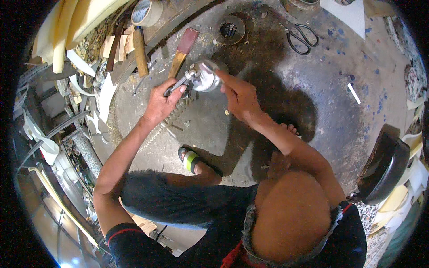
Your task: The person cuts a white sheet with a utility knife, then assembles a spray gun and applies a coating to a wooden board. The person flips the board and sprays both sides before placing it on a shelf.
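My left hand [161, 102] is closed around the handle of a metal spray gun [189, 77]. A shiny silver cup [206, 81] sits at the gun's far end. My right hand [241, 96] is on the cup's right side, its fingers bent against the rim; the fingertips are partly hidden. A pale coiled hose [176, 111] lies on the floor below the gun. Just beyond my left hand rests a wooden-handled tool with a flat reddish head [187, 40].
Black-handled scissors [302, 40] lie at the far right, and a round dish [230, 30] holds small dark pieces. A tape roll [154, 14] and a wooden handle [141, 52] are at the far left. Foam scraps [107, 96] line the left side. A dark padded block [385, 167] stands right.
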